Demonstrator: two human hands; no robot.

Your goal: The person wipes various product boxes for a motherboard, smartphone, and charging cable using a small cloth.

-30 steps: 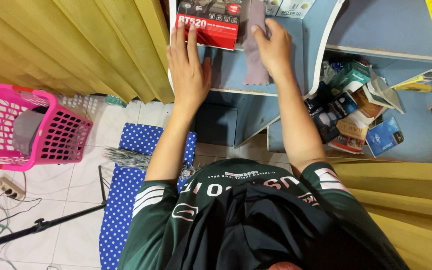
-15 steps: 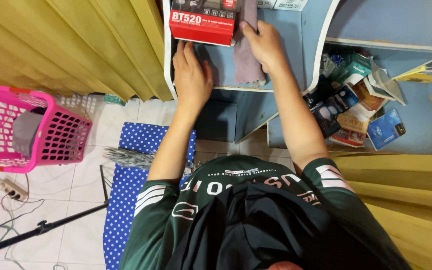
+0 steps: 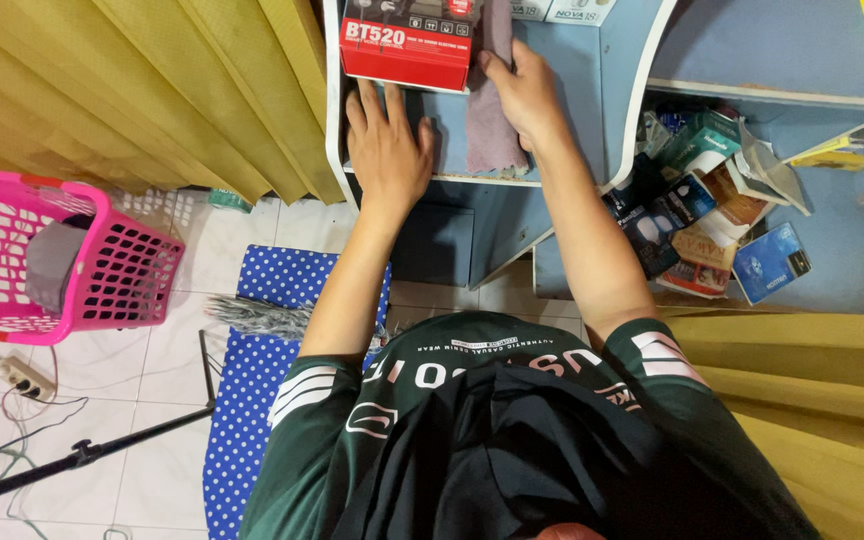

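Pale blue laminate forms a small desk top [image 3: 572,110] with a white rim, seen from above, and everything here is placed against it; the left hand [image 3: 387,150] lies flat on the desk, palm down and fingers spread wide, gripping nothing, its fingertips touching the near edge of a red box [image 3: 407,45] that sits at the far part of the desk and runs out of the top of the view; just to the right of the box, the right hand [image 3: 524,95] presses down on a mauve cloth [image 3: 492,130], fingers curled over its upper part, while the cloth's lower end reaches the desk's front edge; bare desk surface stays open to the right of that hand up to the curved rim; left of the desk hang yellow curtains [image 3: 152,90]; farther left, on the tiled floor, stands a pink basket [image 3: 62,260]; below the desk's front edge lies a blue dotted mat [image 3: 252,400]; right of the desk, a lower shelf [image 3: 832,270] holds a crowded heap of small packets.
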